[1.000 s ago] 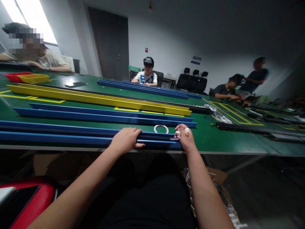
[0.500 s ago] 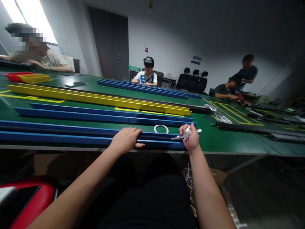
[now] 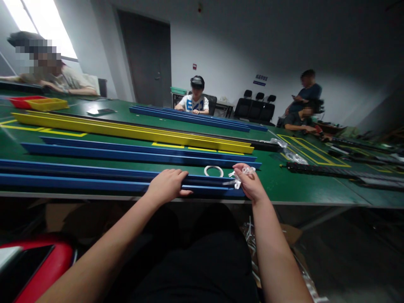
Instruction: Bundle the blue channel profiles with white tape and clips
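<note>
Near the front edge of the table lies a long blue channel [image 3: 94, 182] with a dark strip [image 3: 110, 175] inside it. Across its right part my left hand [image 3: 166, 185] is closed, fingers over the channel and thumb along the near wall. My right hand [image 3: 251, 185] is at the channel's right end, pinching a crumpled white tape-like strip [image 3: 237, 182]. Loops of that strip stick out between the fingers, and one tail reaches left over the dark strip. Just behind the channel, between my hands, a white ring that looks like a tape roll [image 3: 213, 171] lies flat.
Beyond are another blue channel [image 3: 126, 153], a yellow channel [image 3: 132, 131] and more blue channels [image 3: 189, 118]. Red [image 3: 23, 102] and yellow trays [image 3: 47, 104] stand far left. Clear plastic wrapping [image 3: 295, 156] and dark bars [image 3: 331, 170] lie right. Several people sit or stand around the table.
My right hand has turned and its fingers have loosened somewhat, so more of the white strip shows, spread in loops. My left hand stays put. A standing person at the back right has shifted left.
</note>
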`<state>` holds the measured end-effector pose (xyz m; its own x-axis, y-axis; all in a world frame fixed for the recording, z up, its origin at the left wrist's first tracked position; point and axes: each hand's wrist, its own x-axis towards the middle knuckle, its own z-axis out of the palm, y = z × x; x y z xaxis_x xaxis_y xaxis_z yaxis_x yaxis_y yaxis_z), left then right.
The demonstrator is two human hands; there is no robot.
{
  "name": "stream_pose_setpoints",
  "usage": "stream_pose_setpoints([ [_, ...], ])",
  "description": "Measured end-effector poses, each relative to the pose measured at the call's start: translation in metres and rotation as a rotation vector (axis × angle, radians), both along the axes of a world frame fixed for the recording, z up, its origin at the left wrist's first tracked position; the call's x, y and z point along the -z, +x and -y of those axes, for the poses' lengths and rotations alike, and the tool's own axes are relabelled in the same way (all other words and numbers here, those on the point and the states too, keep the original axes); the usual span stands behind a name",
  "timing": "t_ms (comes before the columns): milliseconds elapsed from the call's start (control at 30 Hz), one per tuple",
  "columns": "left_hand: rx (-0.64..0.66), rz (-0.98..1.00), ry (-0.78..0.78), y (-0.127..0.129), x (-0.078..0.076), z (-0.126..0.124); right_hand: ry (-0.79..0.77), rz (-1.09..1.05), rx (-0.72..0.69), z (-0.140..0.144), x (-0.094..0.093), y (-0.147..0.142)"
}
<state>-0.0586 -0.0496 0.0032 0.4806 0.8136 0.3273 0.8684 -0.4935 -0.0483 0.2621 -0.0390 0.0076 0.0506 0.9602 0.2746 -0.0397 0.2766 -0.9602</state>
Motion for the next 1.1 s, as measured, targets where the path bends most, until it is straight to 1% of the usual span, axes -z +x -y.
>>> stream_pose_setpoints([
  [167, 0.008, -0.006, 0.014, 0.000, 0.002, -0.001, -0.062, -0.033, -0.100, 0.009, -0.009, -0.001],
  [267, 0.007, -0.010, 0.011, 0.000, 0.001, -0.001, -0.082, -0.067, -0.178, 0.021, -0.024, -0.003],
  [367, 0.000, -0.002, -0.010, 0.000, -0.001, 0.000, -0.026, -0.112, -0.274, 0.038, -0.043, -0.005],
  [433, -0.002, 0.006, -0.018, 0.001, -0.002, 0.001, 0.046, -0.177, -0.268, 0.047, -0.053, -0.005],
  [500, 0.001, 0.012, -0.020, 0.001, -0.003, 0.002, 0.097, -0.241, -0.223, 0.053, -0.061, -0.004],
  [567, 0.000, 0.015, -0.026, 0.001, -0.003, 0.002, 0.119, -0.275, -0.180, 0.055, -0.065, -0.002],
  [633, -0.008, 0.017, -0.034, 0.001, -0.003, 0.002, 0.121, -0.253, -0.150, 0.055, -0.067, 0.001],
  [700, -0.012, 0.016, -0.032, 0.001, -0.003, 0.002, 0.098, -0.147, -0.103, 0.053, -0.066, 0.006],
  [733, -0.009, 0.013, -0.028, 0.001, -0.003, 0.002, 0.076, -0.040, -0.073, 0.051, -0.065, 0.009],
  [800, -0.001, 0.008, -0.021, 0.000, -0.002, 0.001, 0.027, 0.288, -0.006, 0.047, -0.059, 0.018],
  [867, 0.002, 0.006, -0.020, 0.000, -0.002, 0.001, -0.022, 0.702, 0.036, 0.041, -0.050, 0.028],
  [900, 0.000, 0.008, -0.021, 0.000, -0.002, 0.001, -0.053, 0.870, 0.055, 0.038, -0.044, 0.033],
  [933, -0.002, 0.009, -0.022, 0.000, -0.002, 0.001, -0.101, 0.994, 0.061, 0.034, -0.038, 0.037],
  [1000, -0.005, 0.009, -0.021, 0.000, -0.003, 0.001, -0.193, 1.143, 0.047, 0.026, -0.027, 0.042],
  [1100, -0.004, 0.002, -0.025, 0.001, -0.004, 0.002, -0.264, 1.267, 0.044, 0.017, -0.017, 0.043],
])
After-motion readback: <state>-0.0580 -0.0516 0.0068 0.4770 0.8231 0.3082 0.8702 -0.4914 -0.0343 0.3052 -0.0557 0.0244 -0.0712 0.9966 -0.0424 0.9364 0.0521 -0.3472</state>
